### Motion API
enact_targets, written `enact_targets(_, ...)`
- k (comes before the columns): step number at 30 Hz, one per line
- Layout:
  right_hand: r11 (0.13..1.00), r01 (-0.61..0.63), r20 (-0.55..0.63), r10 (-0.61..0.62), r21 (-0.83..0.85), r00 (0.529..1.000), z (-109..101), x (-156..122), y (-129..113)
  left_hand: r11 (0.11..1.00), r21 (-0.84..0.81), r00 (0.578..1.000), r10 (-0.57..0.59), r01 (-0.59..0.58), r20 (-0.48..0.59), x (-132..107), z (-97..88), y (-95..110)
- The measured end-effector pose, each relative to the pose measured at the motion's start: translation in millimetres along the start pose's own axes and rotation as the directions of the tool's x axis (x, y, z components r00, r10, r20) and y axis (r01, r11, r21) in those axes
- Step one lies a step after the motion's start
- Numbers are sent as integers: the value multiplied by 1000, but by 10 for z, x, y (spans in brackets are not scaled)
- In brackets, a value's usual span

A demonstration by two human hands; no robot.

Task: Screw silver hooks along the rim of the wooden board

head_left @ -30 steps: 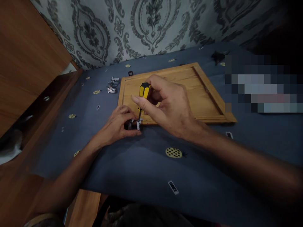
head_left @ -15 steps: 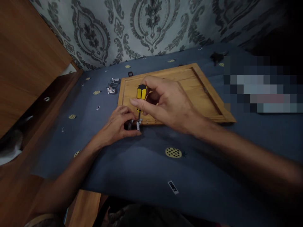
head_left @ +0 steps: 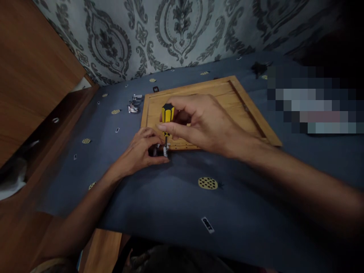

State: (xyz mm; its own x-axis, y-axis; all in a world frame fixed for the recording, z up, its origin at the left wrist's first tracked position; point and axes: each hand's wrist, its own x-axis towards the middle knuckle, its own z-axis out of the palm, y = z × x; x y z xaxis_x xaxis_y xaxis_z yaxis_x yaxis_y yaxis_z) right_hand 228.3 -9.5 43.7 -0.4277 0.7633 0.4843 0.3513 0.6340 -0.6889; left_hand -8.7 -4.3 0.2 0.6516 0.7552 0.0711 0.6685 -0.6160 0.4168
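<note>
A yellow-and-black screwdriver (head_left: pixel 167 113) stands nearly upright in my right hand (head_left: pixel 201 123), its handle pinched between thumb and fingers. Its shaft points down at a metal hinge (head_left: pixel 165 151) on the near left edge of a wooden cabinet door (head_left: pixel 210 91), which lies flat. Around that hinge, my left hand (head_left: pixel 143 149) curls its thumb and fingers, steadying it against the door edge. Part of the hinge is hidden by the left fingers. Small dark holes run along the near edge of the door, right of the hinge.
More metal hinges (head_left: pixel 134 104) lie left of the door on the blue patterned sheet (head_left: pixel 170 197). A small black piece (head_left: pixel 155 89) sits behind the door's far left corner. Wooden furniture (head_left: pixel 34 68) rises at the left, and a patterned curtain or wall covering (head_left: pixel 182 30) spans the back.
The screwdriver handle has turned slightly in my right hand, and its top tilts a little less. My left hand stays at the hinge. The view has shifted very slightly.
</note>
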Motion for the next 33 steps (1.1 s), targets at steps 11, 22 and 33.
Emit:
enact_targets(11,996,-84,-169,77,-33,983,82,-50,-86,1000,-6,1000,-6,7,10,6,-15,9)
enact_targets(22,998,-59,-353,47,-24,934,-18,-67,-135,1000,-23,1000,-6,6,-1,7,-26,12)
enact_targets(33,996,-25,-258,2,-84,966,145,-70,-19,1000,3,1000,-4,4,25,7,-42,32)
